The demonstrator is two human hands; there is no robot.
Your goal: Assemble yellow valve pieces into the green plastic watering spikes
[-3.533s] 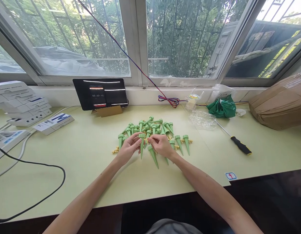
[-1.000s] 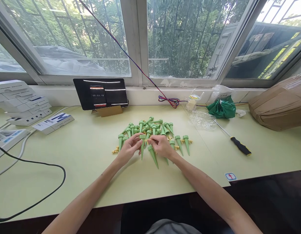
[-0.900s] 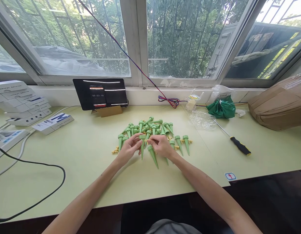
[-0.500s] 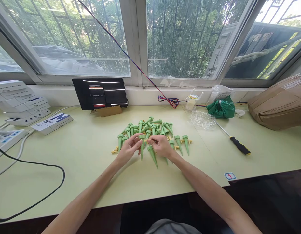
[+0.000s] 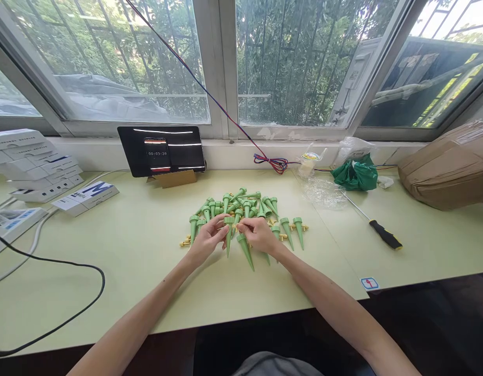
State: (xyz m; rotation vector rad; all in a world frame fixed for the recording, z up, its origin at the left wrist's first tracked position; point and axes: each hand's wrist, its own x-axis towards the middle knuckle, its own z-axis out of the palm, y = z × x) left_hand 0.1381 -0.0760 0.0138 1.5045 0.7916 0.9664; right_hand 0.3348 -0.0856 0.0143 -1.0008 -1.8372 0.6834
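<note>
Between the fingers of my left hand [image 5: 205, 244] is a green plant watering spike [image 5: 228, 238], held upright with its cap up and its point down. My right hand [image 5: 260, 235] is closed in a pinch at the spike's right side, on a small yellow valve [image 5: 235, 227] by the cap. How far the valve sits in the cap is hidden by the fingers. Just below my right hand lies another green spike [image 5: 246, 253], tilted. Behind both hands is a heap of green spikes [image 5: 247, 208], several with yellow valves. Two more spikes with valves [image 5: 298, 232] lie to the right.
A screwdriver [image 5: 385, 235] lies at the right, near crumpled clear plastic [image 5: 325, 193] and a green bag [image 5: 356, 173]. A tablet [image 5: 182, 149] leans at the back. White boxes [image 5: 41, 162] are stacked at the left, and a black cable [image 5: 84, 265] curves across the table.
Both hands stay almost in place, still at the same spike and valve. The whole view has shifted very slightly, and the timer display at the back reads one second later.
</note>
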